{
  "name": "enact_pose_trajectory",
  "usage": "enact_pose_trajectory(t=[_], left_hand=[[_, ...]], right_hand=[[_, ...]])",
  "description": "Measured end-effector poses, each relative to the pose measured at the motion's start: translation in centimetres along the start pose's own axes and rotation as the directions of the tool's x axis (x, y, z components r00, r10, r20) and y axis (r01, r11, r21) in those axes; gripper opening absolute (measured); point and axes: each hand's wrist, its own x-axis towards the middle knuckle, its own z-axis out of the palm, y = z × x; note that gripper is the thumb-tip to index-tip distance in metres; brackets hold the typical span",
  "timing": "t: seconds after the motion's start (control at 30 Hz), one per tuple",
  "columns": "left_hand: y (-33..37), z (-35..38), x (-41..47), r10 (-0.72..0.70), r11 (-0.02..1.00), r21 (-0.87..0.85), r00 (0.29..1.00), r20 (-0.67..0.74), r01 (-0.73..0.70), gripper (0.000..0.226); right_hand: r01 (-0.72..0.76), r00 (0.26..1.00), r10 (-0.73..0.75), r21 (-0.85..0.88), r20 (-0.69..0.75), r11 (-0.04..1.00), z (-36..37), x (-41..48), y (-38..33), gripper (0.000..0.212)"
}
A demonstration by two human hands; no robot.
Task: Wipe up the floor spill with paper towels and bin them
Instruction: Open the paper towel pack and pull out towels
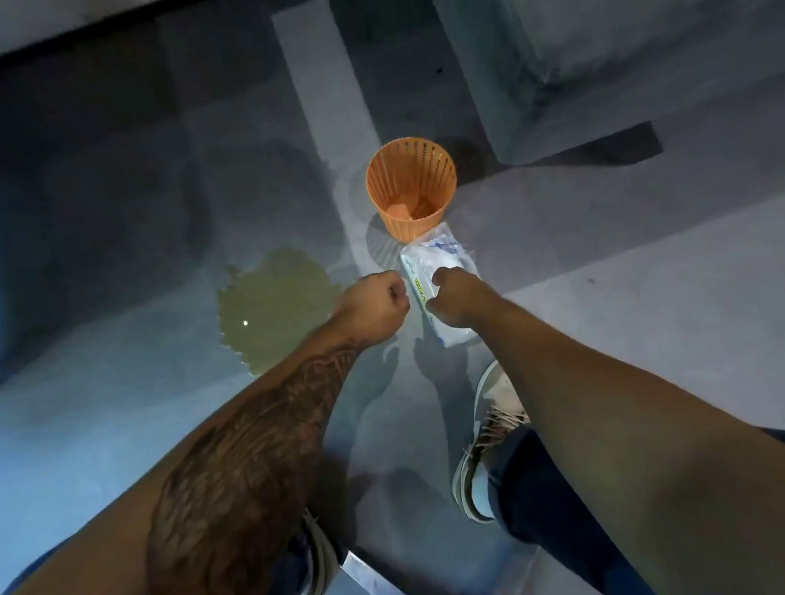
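Note:
A yellowish puddle [274, 307] spreads on the grey floor left of centre. An orange slatted bin [411, 188] stands upright beyond it to the right, with something orange inside. A plastic-wrapped pack of paper towels [439, 267] lies on the floor just in front of the bin. My right hand [457, 295] rests on top of the pack, fingers curled down on it. My left hand [375, 305] is a closed fist at the pack's left edge, beside the puddle; whether it pinches the wrapper is hidden.
A grey sofa or block [596, 55] fills the upper right, close behind the bin. My two shoes [487, 452] stand on the floor below the pack. A dark wall edge [67, 36] runs along the upper left.

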Motion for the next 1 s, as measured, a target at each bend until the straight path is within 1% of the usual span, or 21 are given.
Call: enact_pose_trajectory(t=[0.07, 0.1, 0.13, 0.2, 0.3, 0.37, 0.43, 0.5, 0.6, 0.63, 0.73, 0.8, 0.87, 0.9, 0.93, 1.0], left_hand=[[-0.3, 0.2, 0.6, -0.042, 0.998, -0.051, 0.999, 0.006, 0.042, 0.016], [-0.6, 0.4, 0.8, -0.058, 0.995, -0.079, 0.998, 0.009, 0.059, 0.015], [-0.7, 0.5, 0.8, -0.1, 0.989, -0.111, 0.995, 0.025, 0.102, 0.013], [-0.9, 1.1, 1.2, -0.142, 0.967, -0.205, 0.989, 0.051, 0.149, 0.014], [-0.9, 2.0, 1.5, -0.225, 0.913, -0.327, 0.969, 0.099, 0.246, 0.02], [-0.7, 2.5, 1.4, -0.281, 0.839, -0.437, 0.946, 0.162, 0.324, 0.024], [-0.6, 3.2, 1.1, -0.291, 0.776, -0.512, 0.93, 0.225, 0.367, 0.028], [-0.5, 3.9, 0.9, -0.3, 0.737, -0.546, 0.917, 0.262, 0.398, 0.034], [-0.4, 4.5, 0.8, -0.317, 0.728, -0.529, 0.899, 0.304, 0.435, 0.034], [-0.4, 4.7, 0.8, -0.313, 0.733, -0.517, 0.894, 0.32, 0.442, 0.033], [-0.5, 5.1, 1.2, -0.307, 0.736, -0.487, 0.872, 0.38, 0.471, 0.038], [-1.0, 5.3, 1.6, -0.344, 0.71, -0.482, 0.85, 0.399, 0.514, 0.04], [-1.7, 5.6, 2.0, -0.398, 0.657, -0.52, 0.836, 0.377, 0.547, 0.039], [-2.0, 5.9, 2.1, -0.422, 0.624, -0.566, 0.842, 0.336, 0.538, 0.035], [-2.3, 6.1, 2.2, -0.447, 0.587, -0.626, 0.85, 0.277, 0.513, 0.027], [-2.7, 6.6, 2.4, -0.505, 0.513, -0.733, 0.847, 0.163, 0.447, 0.006]], right_hand=[[-0.01, 0.999, 0.016, -0.119, 0.052, 0.993, 0.6, 0.5, 0.0, 0.049], [0.007, 0.997, 0.01, -0.209, 0.082, 0.978, 1.1, 0.7, 0.1, 0.048], [0.014, 0.994, 0.015, -0.261, 0.111, 0.965, 1.4, 0.4, 0.1, 0.047], [0.057, 0.991, -0.018, -0.304, 0.129, 0.951, 2.2, 0.3, 0.1, 0.04], [0.119, 0.992, -0.1, -0.305, 0.077, 0.945, 3.5, -0.2, 0.6, 0.038], [0.152, 0.988, -0.135, -0.268, 0.08, 0.951, 4.3, -1.0, 0.8, 0.041], [0.157, 0.986, -0.144, -0.171, 0.087, 0.973, 5.1, -1.8, 1.1, 0.041], [0.15, 0.986, -0.145, -0.065, 0.086, 0.987, 5.5, -2.5, 1.4, 0.035], [0.106, 0.99, -0.107, 0.017, 0.088, 0.994, 5.6, -3.2, 1.5, 0.027], [0.098, 0.991, -0.101, 0.039, 0.091, 0.994, 5.5, -3.2, 1.4, 0.028], [0.058, 0.993, -0.072, 0.145, 0.097, 0.988, 5.7, -2.9, 1.4, 0.044], [0.016, 0.996, -0.031, 0.189, 0.078, 0.982, 5.8, -2.2, 1.6, 0.04], [-0.024, 0.995, 0.004, 0.196, 0.102, 0.98, 5.7, -1.6, 1.9, 0.036], [-0.015, 0.993, -0.006, 0.175, 0.12, 0.984, 5.7, -1.2, 2.0, 0.035], [0.01, 0.994, -0.027, 0.155, 0.105, 0.988, 5.7, -1.0, 2.2, 0.033], [0.046, 0.999, -0.049, 0.159, 0.015, 0.986, 5.7, -0.7, 2.0, 0.03]])
